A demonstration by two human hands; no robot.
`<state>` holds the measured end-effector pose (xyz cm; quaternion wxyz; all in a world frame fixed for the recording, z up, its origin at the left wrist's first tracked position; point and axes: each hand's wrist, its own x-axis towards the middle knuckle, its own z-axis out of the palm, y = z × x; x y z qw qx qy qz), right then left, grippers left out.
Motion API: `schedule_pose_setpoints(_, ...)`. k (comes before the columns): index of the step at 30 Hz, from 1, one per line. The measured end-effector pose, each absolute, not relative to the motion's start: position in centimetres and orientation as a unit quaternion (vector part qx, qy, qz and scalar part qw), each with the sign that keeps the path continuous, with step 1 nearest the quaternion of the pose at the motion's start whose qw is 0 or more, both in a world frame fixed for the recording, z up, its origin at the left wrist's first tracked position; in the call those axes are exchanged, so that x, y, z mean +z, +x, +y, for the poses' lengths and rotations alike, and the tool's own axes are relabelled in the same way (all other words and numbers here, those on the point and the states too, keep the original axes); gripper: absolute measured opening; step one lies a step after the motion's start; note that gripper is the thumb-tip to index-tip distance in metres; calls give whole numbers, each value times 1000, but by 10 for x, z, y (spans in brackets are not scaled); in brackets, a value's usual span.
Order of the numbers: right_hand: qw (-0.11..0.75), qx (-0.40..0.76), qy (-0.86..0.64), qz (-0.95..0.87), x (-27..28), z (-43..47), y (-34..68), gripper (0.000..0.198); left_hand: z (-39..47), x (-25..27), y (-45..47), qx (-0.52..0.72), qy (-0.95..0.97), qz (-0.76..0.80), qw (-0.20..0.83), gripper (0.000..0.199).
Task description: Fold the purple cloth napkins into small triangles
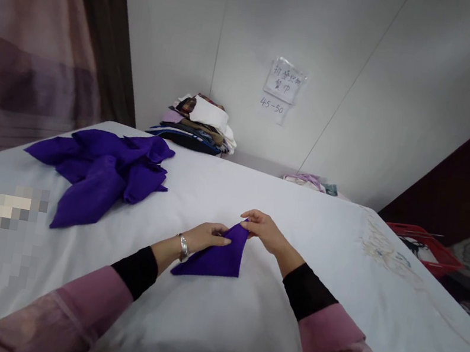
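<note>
A purple cloth napkin (223,261), folded into a triangle-like shape, lies on the white-covered table before me. Its upper corner is pinched between the thumb and fingers of my right hand (264,230). My left hand (205,237), with a silver bracelet at the wrist, grips the napkin's upper left edge, thumb on top; the ends of some fingers are hidden. To the left, a loose heap of purple napkins (105,169) lies crumpled, apart from both hands.
White cloth covers the table (281,328). Beyond its back edge are a stack of folded clothes (199,122) and some lilac cloth (306,180). A handwritten paper sign (283,82) hangs on the wall. At the right stands a red basket (443,265). A blurred patch covers part of the left side.
</note>
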<state>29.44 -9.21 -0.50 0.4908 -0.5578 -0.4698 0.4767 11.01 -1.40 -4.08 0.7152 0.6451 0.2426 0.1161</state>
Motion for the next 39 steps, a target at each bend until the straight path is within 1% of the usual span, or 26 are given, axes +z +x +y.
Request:
schedule_pose_setpoints(4, 569, 454, -529, -436, -10, -93, 275, 34, -15, -34, 111, 196, 588, 250, 744, 31)
schedule_pose_setpoints(7, 612, 474, -495, -394, -20, -93, 268, 33, -13, -38, 109, 237, 532, 255, 772, 29)
schedule_pose_setpoints(11, 626, 503, -469, -367, -34, -91, 258, 34, -5, -49, 107, 253, 476, 238, 808, 28)
schedule_pose_setpoints(16, 634, 459, -498, -373, -40, -81, 246, 28, 2, -59, 108, 263, 472, 231, 809, 28)
schedule_pose_setpoints(19, 625, 422, -531, -386, -45, -74, 244, 28, 4, -61, 109, 289, 502, 224, 784, 29)
schedule_pose_setpoints(23, 618, 363, -563, -411, -52, -71, 245, 28, 5, -61, 109, 317, 558, 214, 737, 39)
schedule_pose_setpoints(27, 602, 325, -593, -425, -51, -73, 245, 26, 1, -61, 108, 320, 612, 213, 691, 47)
schedule_pose_setpoints(33, 602, 273, -611, -434, -53, -76, 244, 22, -11, -55, 104, 321, 693, 231, 602, 54)
schedule_pose_setpoints(39, 603, 228, -609, -462, -55, -77, 243, 20, -18, -50, 104, 340, 711, 234, 570, 59)
